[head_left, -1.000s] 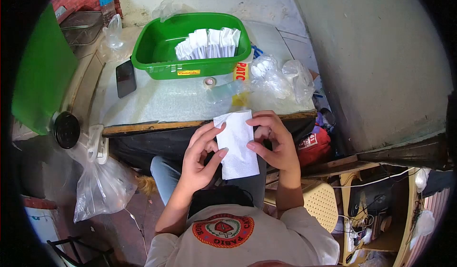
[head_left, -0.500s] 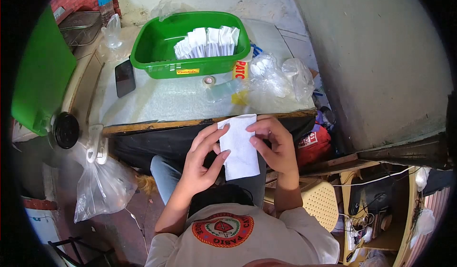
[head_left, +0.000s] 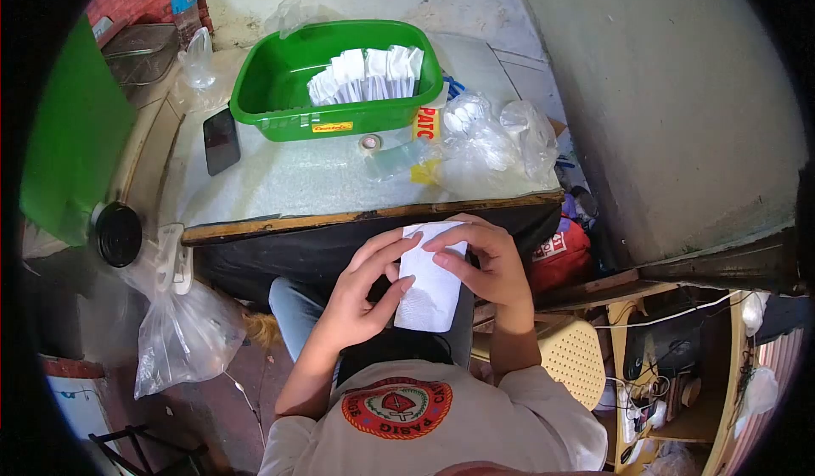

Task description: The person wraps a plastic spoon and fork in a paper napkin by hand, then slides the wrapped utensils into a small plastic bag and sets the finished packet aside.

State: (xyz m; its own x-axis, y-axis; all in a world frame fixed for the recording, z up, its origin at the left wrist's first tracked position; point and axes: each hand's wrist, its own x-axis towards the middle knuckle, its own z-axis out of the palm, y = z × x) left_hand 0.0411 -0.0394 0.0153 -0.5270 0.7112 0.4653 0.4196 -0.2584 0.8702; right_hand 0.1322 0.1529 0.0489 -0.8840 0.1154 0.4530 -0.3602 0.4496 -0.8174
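Note:
A white, finely textured folded sheet (head_left: 430,289), which looks like a paper napkin, is held upright over my lap, just in front of the table edge. My left hand (head_left: 367,285) grips its left edge with thumb and fingertips. On the upper right, my right hand (head_left: 486,264) pinches the sheet, its fingers lying across the top part. The back of the sheet is hidden. Beyond my hands, a green basin (head_left: 289,126) stands on the table and holds a row of similar white folded pieces (head_left: 365,77).
On the table (head_left: 280,183) lie a phone (head_left: 222,142), a tape roll (head_left: 369,143), a clear plastic sleeve (head_left: 395,162) and crumpled plastic bags (head_left: 501,141). A plastic bag (head_left: 182,340) hangs at the left. A perforated stool (head_left: 573,361) is at my right.
The sheet has come down slightly toward me. My right hand's fingers have moved left across its upper part. The left hand has stayed nearly in place on the left edge.

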